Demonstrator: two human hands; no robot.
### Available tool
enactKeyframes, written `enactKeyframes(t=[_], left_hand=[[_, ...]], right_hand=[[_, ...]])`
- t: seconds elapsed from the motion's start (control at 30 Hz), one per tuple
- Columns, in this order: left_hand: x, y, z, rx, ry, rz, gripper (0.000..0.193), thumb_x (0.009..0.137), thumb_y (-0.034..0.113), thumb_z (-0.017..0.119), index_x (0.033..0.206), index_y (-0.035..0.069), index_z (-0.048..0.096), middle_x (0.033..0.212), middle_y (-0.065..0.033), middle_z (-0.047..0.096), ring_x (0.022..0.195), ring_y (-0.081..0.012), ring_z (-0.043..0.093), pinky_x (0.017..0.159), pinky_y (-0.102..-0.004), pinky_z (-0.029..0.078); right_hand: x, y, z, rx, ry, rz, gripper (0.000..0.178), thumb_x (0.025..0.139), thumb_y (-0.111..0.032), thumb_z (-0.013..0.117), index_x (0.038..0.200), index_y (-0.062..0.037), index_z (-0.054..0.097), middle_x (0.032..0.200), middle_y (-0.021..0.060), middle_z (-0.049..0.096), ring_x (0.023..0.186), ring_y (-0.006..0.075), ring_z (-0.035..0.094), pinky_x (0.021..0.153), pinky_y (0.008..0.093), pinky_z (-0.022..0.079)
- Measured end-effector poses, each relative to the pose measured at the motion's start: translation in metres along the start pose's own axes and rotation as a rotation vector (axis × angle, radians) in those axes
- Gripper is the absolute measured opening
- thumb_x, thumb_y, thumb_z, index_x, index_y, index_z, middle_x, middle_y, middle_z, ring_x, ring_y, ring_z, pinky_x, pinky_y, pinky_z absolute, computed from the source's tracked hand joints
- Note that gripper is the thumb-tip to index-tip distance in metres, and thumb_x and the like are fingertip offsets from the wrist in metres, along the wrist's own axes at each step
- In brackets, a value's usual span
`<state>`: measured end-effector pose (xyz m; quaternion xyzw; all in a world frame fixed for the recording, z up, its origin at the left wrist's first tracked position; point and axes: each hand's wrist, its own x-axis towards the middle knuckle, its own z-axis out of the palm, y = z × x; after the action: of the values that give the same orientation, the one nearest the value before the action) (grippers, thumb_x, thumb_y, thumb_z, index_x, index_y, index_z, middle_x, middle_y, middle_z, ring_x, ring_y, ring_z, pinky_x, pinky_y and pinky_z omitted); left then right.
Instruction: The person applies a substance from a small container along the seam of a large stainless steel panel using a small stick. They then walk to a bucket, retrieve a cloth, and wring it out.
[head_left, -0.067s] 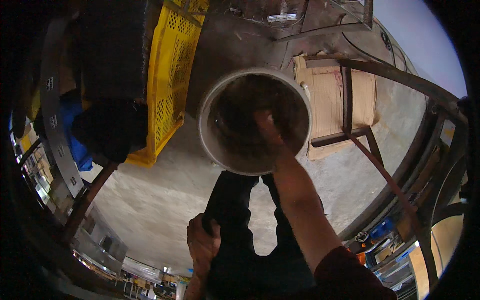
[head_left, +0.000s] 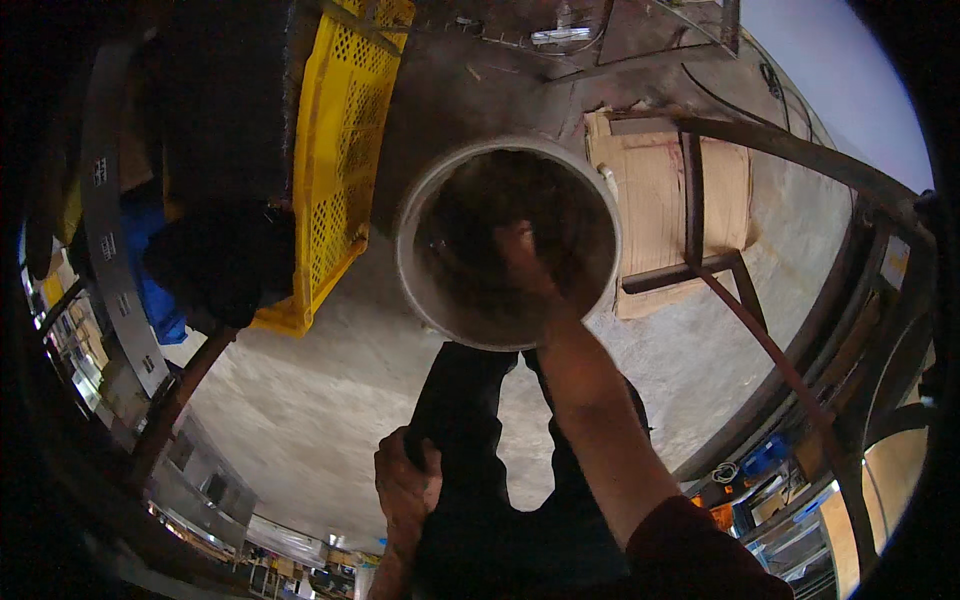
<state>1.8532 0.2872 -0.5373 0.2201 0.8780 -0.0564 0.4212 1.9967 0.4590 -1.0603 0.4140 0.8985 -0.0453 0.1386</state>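
A round, pale-rimmed bucket (head_left: 406, 240) stands on the floor in front of my legs. My right hand (head_left: 518, 245) reaches down inside it, its forearm crossing over the near right rim. In there it is dark and my fingers are smeared by motion, so whether they hold anything cannot be made out. What the bucket contains is also too dark to name, apart from a small bright speck on the left. Beside the bucket, my left hand (head_left: 408, 480) grips my dark-trousered left leg (head_left: 458, 400), thumb and fingers bent around the cloth.
Left of the bucket stands a yellow perforated plastic crate (head_left: 345, 170). Flattened cardboard (head_left: 650, 170) lies to the right, under a brown metal frame (head_left: 693, 200). Further metal frames (head_left: 640, 62) stand at the far side. A blue thing (head_left: 150, 270) lies at the left.
My right hand has shifted slightly left inside the bucket, and the forearm has moved with it. My left hand stays in place on my leg.
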Motion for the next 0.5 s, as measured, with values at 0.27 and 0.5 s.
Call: enactKeyframes(t=[0.27,0.5], left_hand=[[0.015,0.013,-0.002,0.052,0.012,0.173,0.044,0.104,0.03,0.074,0.135,-0.001,0.068,0.127,-0.0271,0.072,0.114,-0.05,0.069,0.102,-0.059,0.056],[0.002,0.006,-0.004,0.027,0.051,0.022,0.044,0.105,0.033,0.071,0.133,0.0,0.068,0.126,-0.0273,0.072,0.115,-0.0503,0.068,0.102,-0.0601,0.056]], right_hand=[[0.023,-0.082,-0.021,-0.235,0.609,0.052,0.041,0.11,-0.017,0.064,0.15,-0.0058,0.067,0.136,0.0122,0.073,0.122,0.0282,0.067,0.097,0.0473,0.06],[0.011,0.038,-0.063,0.344,-0.092,0.226,0.058,0.098,-0.032,0.076,0.15,-0.0072,0.067,0.151,0.0214,0.068,0.141,0.0342,0.064,0.114,0.0656,0.05]])
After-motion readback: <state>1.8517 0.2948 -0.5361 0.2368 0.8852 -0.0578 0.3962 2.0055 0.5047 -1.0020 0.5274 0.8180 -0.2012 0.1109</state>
